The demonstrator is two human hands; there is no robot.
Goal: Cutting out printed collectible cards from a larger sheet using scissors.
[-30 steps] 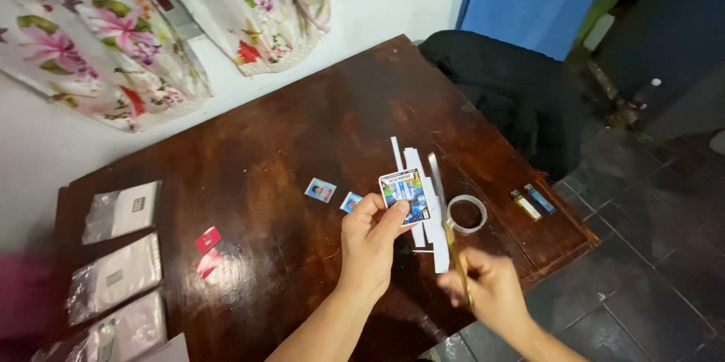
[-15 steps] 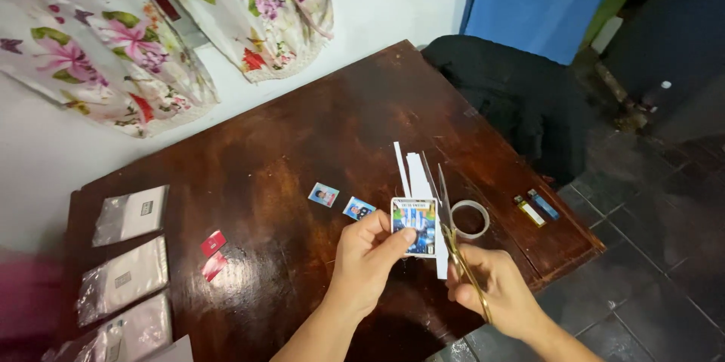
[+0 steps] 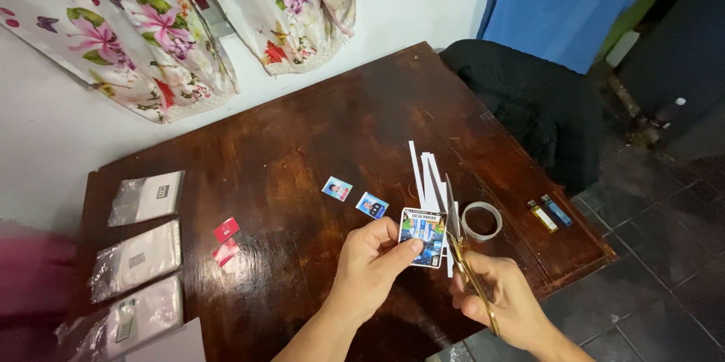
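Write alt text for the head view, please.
The left hand holds a small printed card while the right hand works scissors at its edge, over a dark wooden table with white paper strips and a tape roll.

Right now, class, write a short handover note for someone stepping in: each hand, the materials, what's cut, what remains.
Left hand: pinches the small printed colour card upright.
Right hand: holds gold-handled scissors, blades at the card's right edge.
Done: white paper strips and two small blue cut-out pictures lie on the dark wooden table.
Left: the held card is not yet trimmed on that edge.
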